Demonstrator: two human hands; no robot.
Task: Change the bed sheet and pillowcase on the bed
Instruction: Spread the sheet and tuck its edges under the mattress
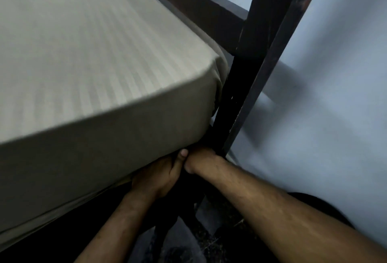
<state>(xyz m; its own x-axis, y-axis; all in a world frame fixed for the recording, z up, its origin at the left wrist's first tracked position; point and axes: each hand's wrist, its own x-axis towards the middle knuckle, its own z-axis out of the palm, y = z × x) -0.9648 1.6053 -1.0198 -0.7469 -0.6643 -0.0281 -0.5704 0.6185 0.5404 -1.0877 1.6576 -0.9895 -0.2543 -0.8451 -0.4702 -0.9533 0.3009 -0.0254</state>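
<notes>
status: the striped beige fitted sheet [88, 53] is already stretched flat over the mattress top and pulled down the visible side, smooth, no big wrinkles. looks like the corner tuck is the step in hand, so sheet work is probably near its end at this corner. other corners are out of frame, can't confirm them. no pillow or pillowcase in view, so that part reads as not started or simply unseen.

room: pale blue-grey wall [324, 74] close on the right, dim light, dark speckled floor [219, 241] below. dark metal bed frame post [261, 53] runs up right beside the mattress corner, with a brown rail [188, 5] along the far edge. tight gap between post and mattress.

hands: both under the bottom edge at the corner, touching each other. left hand [159, 174] is curled closed on the sheet hem, thumb up against the fabric. right hand [201, 158] is pushed in next to the post, fingers hidden, grip can't tell.
</notes>
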